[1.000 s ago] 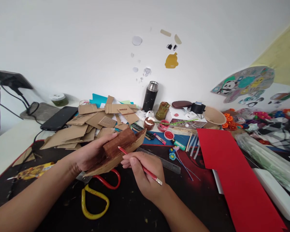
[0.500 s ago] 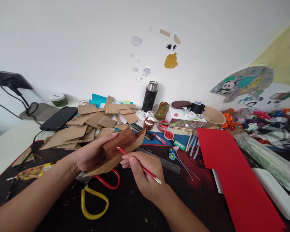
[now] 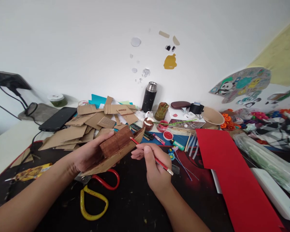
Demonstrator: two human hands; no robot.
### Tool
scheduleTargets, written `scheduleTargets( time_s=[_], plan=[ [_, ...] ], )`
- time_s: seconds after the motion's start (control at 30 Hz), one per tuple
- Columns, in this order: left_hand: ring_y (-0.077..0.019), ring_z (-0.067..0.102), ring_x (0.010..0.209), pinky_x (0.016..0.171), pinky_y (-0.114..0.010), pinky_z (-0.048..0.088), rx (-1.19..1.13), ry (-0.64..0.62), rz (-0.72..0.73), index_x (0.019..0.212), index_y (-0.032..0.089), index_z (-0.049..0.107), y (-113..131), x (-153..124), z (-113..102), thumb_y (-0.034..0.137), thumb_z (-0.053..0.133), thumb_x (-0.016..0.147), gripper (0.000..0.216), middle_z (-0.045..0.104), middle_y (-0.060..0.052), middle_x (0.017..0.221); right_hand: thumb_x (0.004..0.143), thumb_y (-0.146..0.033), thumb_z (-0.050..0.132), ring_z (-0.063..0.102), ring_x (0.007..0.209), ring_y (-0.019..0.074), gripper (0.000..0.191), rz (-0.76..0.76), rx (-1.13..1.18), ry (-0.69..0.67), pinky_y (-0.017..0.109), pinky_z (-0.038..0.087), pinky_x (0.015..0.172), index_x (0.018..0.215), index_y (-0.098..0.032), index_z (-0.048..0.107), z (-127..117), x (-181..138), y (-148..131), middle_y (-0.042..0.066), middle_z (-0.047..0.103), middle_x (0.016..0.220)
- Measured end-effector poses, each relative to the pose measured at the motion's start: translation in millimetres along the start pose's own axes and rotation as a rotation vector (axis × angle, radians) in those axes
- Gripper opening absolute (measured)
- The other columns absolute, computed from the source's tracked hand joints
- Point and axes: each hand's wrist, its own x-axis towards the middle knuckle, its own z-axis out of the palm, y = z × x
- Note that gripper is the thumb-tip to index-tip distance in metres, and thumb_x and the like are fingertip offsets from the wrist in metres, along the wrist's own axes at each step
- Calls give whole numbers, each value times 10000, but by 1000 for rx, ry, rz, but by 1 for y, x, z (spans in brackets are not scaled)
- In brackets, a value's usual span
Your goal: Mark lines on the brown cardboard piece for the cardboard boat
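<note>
The dark worktop (image 3: 135, 206) spreads under everything, cluttered along its far edge. A big red paper sheet (image 3: 232, 174) lies on its right side, well apart from both hands. A heap of cardboard scraps (image 3: 72, 132) sits at the back left.

The left hand (image 3: 87, 156) holds a cardboard model (image 3: 116, 148) above the worktop. Its grip is closed around the near end, thumb on top, and the piece is tilted with its far tip raised. The upper block is painted dark brown and the base is bare tan. The right hand (image 3: 156, 169), just beside the model, pinches a red paintbrush (image 3: 162, 163) between thumb and fingers. The brush tip meets the model's right edge near its far tip.

Scissors (image 3: 103, 185) with one red and one yellow handle lie directly beneath the model.

A black flask (image 3: 149, 96) stands upright by the wall. A beige bowl (image 3: 211, 116) rests further right; its contents cannot be seen. A small open pot (image 3: 168, 135) shows red paint.
</note>
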Motion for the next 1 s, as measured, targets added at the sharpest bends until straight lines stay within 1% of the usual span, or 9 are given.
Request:
scheduleTargets(
  time_s=[0.17,0.4,0.5,0.6,0.77,1.0],
  plan=[
    [-293,830,913,801,-337,619,-6,0,5,1399,191,838,0,-1,2,745,705,1037,675,924,-81,1086,1226,-493,606,891,747,216,394,-14,18,22,316,751,692,1101,-221,863,0,-1,1,84,905,900],
    [-277,824,874,756,-321,613,-12,-3,-1,1353,187,849,0,0,3,744,817,944,692,923,-87,1056,1226,-489,603,886,744,209,399,-11,13,-8,307,753,689,1100,-214,864,1,-1,0,84,901,901],
    [-285,825,881,755,-329,610,-8,8,-11,1368,176,843,-1,0,3,749,788,968,701,922,-90,1060,1223,-514,600,876,735,209,424,-10,0,-23,315,757,692,1100,-210,869,2,-1,-1,89,894,897],
    [-285,828,895,768,-334,613,-8,20,-10,1362,190,849,-2,1,2,736,750,1002,661,923,-84,1074,1219,-546,590,869,735,212,455,2,-15,-32,330,760,697,1100,-209,871,2,-1,-1,96,890,897],
    [-306,833,879,755,-359,635,-9,34,-10,1278,238,879,-3,5,0,728,842,903,618,925,-89,1071,1220,-563,577,871,744,217,471,6,-40,-43,337,763,706,1111,-212,871,1,-1,0,91,887,893],
    [-288,833,882,745,-324,624,3,52,3,1340,192,848,-4,1,3,719,761,989,639,921,-78,1067,1227,-536,576,874,740,210,447,-2,-41,-46,318,758,700,1113,-213,862,1,-1,0,88,887,900]
  ],
)
